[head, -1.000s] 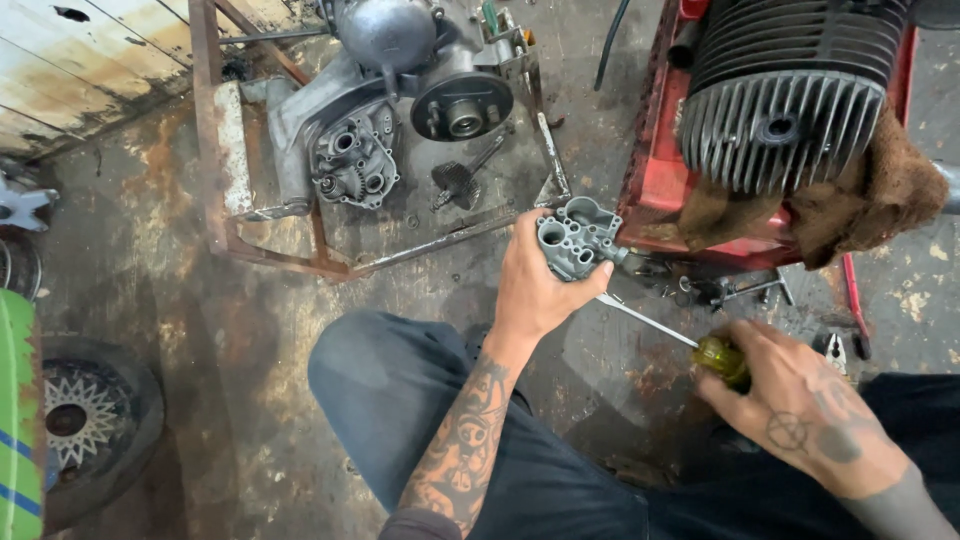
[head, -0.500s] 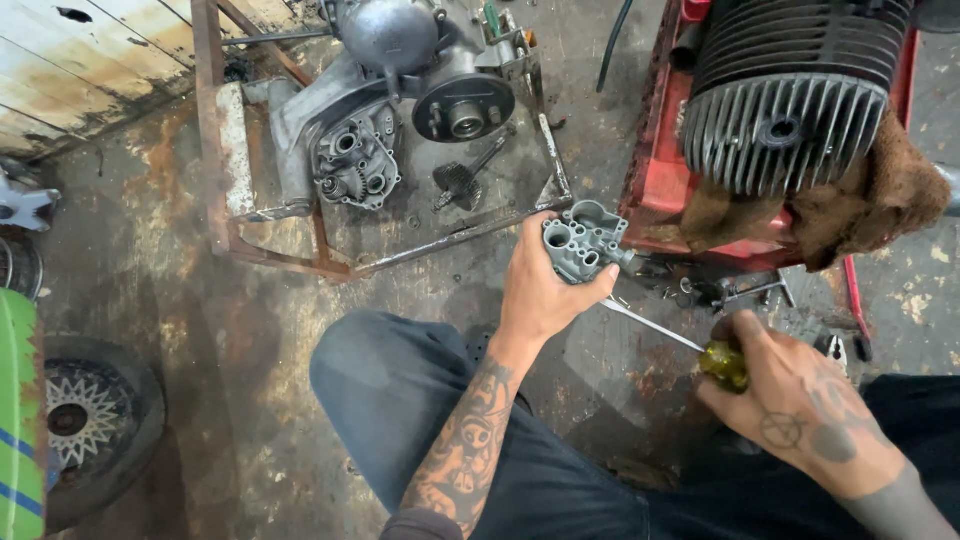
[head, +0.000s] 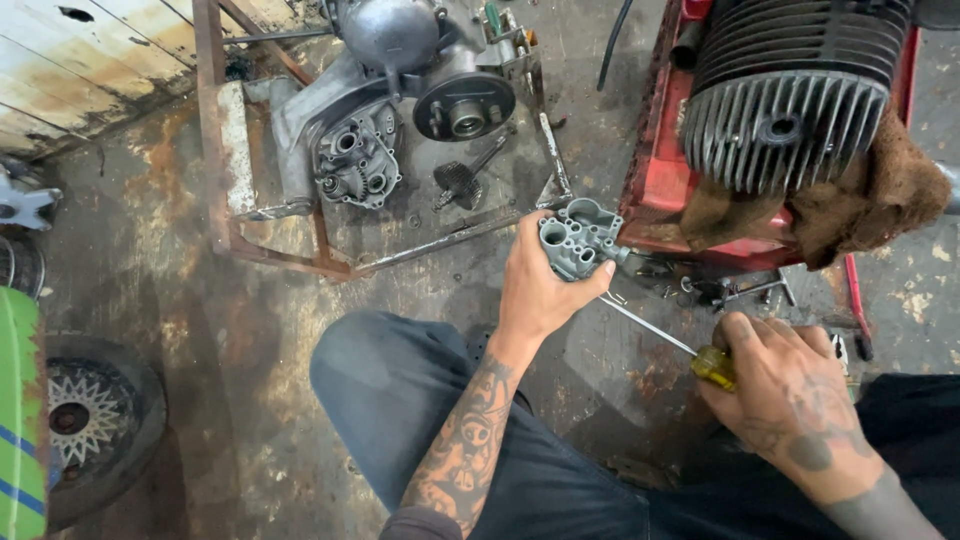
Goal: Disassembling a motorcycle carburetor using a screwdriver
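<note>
**Screwdriver tip working at the underside of the held casting**

The left hand [head: 540,290] is gripping a small grey cast-metal housing with several round bores [head: 578,238], fingers wrapped around its lower edge, holding it up above the stained concrete floor [head: 200,300] and just in front of the red metal stand [head: 660,180]. The right hand [head: 785,400] is closing firmly around the yellow-green handle of a slim steel-shafted screwdriver [head: 690,352], whose shaft is running up and left to meet the housing's lower right side.

Compared with the earlier views, the housing is sitting almost where it was, tilted only a touch more toward the camera, and the screwdriver shaft is lying at nearly the same angle with the tip still against the part. So little is shifting: the work looks to be a steady turning or prying at one fastener rather than a change of position, though the tip itself is too small to make out.

Beyond the hands, a grey engine casing [head: 400,120] is resting in a rusty steel frame [head: 215,150], and a black finned cylinder [head: 790,100] is sitting on the red stand above a brown rag [head: 880,190].
</note>
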